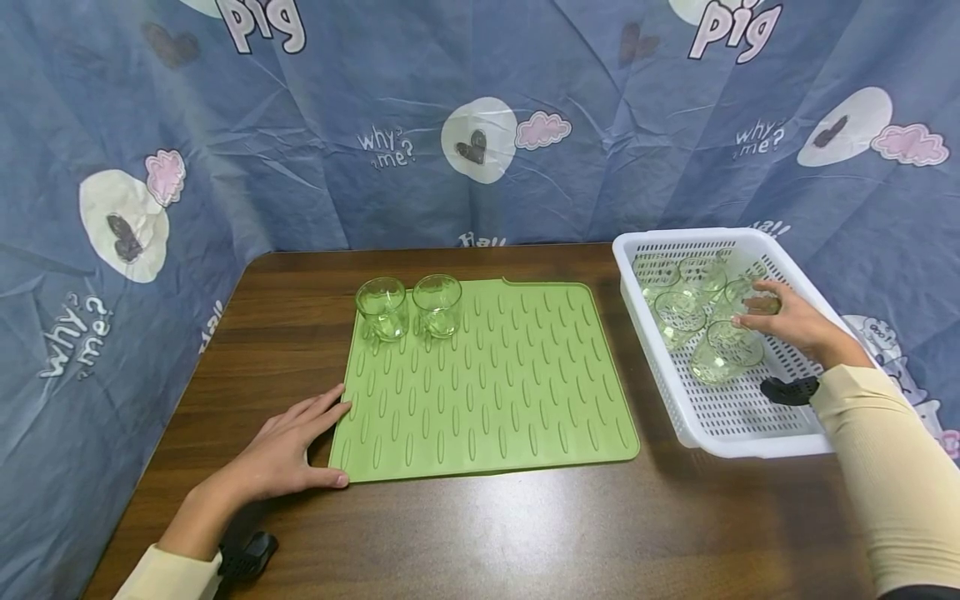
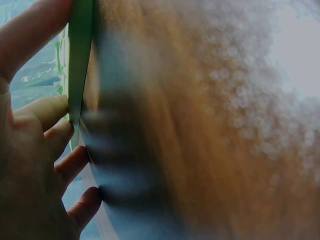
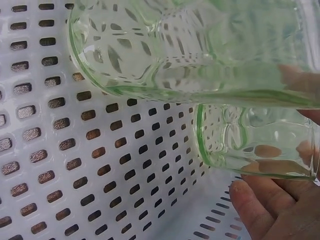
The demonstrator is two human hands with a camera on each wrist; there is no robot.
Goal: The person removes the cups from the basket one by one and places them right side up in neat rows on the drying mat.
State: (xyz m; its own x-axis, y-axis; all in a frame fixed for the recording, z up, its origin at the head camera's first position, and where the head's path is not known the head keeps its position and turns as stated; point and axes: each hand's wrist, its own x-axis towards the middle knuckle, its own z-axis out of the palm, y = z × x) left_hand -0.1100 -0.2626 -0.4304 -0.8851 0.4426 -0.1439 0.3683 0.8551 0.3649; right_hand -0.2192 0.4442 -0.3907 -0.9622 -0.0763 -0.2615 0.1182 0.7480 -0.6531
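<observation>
My left hand (image 1: pixel 288 446) lies by the left edge of a green ribbed mat (image 1: pixel 487 383), fingers spread, with fingertips and thumb touching that edge. In the left wrist view the mat's rim (image 2: pixel 80 65) runs past the fingertips. Two clear green-tinted glasses (image 1: pixel 382 312) (image 1: pixel 438 308) stand side by side at the mat's back left corner. Inside a white basket, my right hand (image 1: pixel 791 321) has its thumb and fingers around a glass (image 3: pixel 255 142). A larger-looking glass (image 3: pixel 190 50) covers part of that hand in the right wrist view.
The white perforated basket (image 1: pixel 660 375) sits at the table's right and holds several more glasses, including one nearest the front (image 1: pixel 723 354). Brown wood table (image 1: pixel 480 533) surrounds the mat. A blue printed cloth (image 1: pixel 337 100) hangs behind the table.
</observation>
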